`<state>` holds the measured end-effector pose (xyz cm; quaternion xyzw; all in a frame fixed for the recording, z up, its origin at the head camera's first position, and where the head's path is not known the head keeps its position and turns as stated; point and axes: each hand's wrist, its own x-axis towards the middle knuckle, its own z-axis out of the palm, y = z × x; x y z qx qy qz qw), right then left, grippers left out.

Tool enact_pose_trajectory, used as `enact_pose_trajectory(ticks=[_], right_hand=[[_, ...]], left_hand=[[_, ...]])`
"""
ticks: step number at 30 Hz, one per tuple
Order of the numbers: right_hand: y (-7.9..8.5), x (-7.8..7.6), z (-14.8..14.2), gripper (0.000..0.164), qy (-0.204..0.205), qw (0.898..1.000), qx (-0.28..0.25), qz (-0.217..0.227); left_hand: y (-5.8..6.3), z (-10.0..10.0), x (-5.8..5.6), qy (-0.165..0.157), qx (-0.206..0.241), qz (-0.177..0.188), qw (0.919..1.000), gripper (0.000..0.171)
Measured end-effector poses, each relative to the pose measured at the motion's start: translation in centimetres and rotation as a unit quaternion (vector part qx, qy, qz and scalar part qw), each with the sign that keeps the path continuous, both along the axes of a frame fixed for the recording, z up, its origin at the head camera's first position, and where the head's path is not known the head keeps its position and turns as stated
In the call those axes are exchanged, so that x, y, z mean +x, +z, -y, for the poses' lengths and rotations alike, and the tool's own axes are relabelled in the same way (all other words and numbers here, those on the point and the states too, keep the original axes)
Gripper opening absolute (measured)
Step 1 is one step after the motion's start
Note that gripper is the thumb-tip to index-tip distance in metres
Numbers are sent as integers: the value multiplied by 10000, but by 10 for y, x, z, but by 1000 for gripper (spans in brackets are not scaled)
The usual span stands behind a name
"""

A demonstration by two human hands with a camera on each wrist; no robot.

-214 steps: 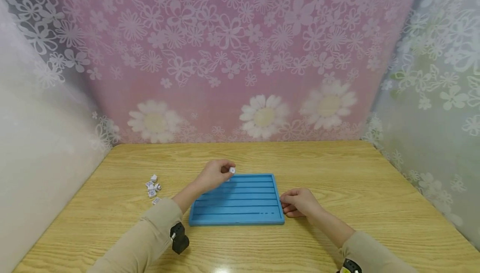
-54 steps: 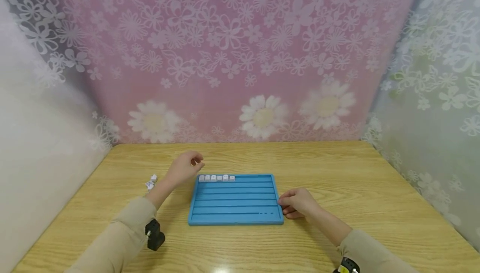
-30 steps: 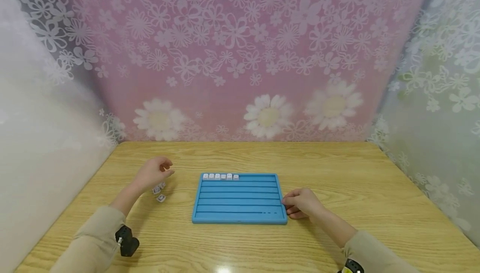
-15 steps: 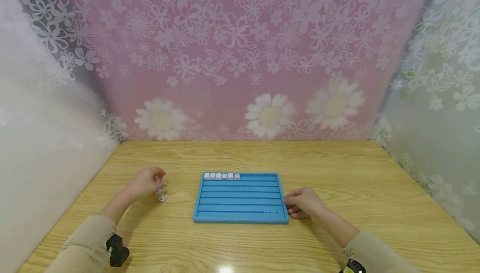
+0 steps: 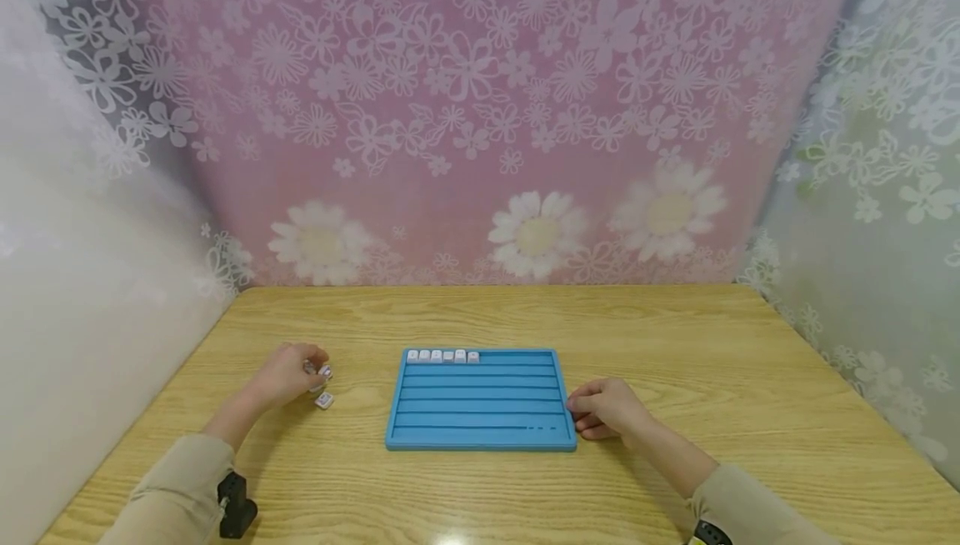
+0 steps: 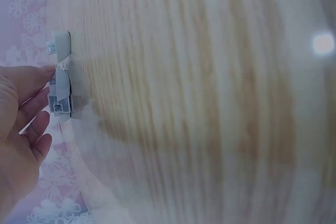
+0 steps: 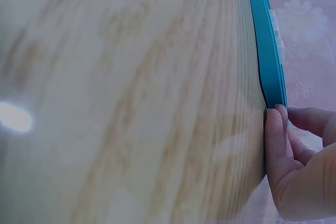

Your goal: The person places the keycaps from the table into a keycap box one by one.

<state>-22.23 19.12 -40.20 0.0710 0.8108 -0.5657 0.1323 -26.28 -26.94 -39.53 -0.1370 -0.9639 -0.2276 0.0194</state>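
Note:
Beside a small pile of white keycaps (image 5: 324,401) at the left, my left hand (image 5: 281,374) is lowered, thumb and fingertips pinching at one of them. The left wrist view shows that keycap (image 6: 60,85) at the thumb tip, a hollow underside turned outward just below, and another keycap (image 6: 62,45) just above. My right hand (image 5: 609,407) holds the right edge of a blue ridged tray (image 5: 480,447); in the right wrist view its fingertips (image 7: 278,114) meet the tray's corner. A row of several white keycaps (image 5: 437,357) sits in the tray's back-left channel.
The tray lies flat on a wood-grain table (image 5: 480,495), its lower channels bare. A pink flowered curtain (image 5: 465,153) stands behind the table, with pale walls on both sides.
Over the last seconds a keycap held over the tray went into its top row. The left hand let go, moved left and came down onto the pile. The right hand stayed at the tray.

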Motion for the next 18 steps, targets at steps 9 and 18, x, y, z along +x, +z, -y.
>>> enact_pose_trajectory(ticks=[9, 18], right_hand=[[0, 1, 1, 19, -28, 10000, 58, 25], [1, 0, 0, 19, -50, 10000, 20, 41]], left_hand=[[-5, 0, 0, -12, -491, -186, 9986, 22], [-4, -2, -1, -15, -367, 74, 9993, 21]])
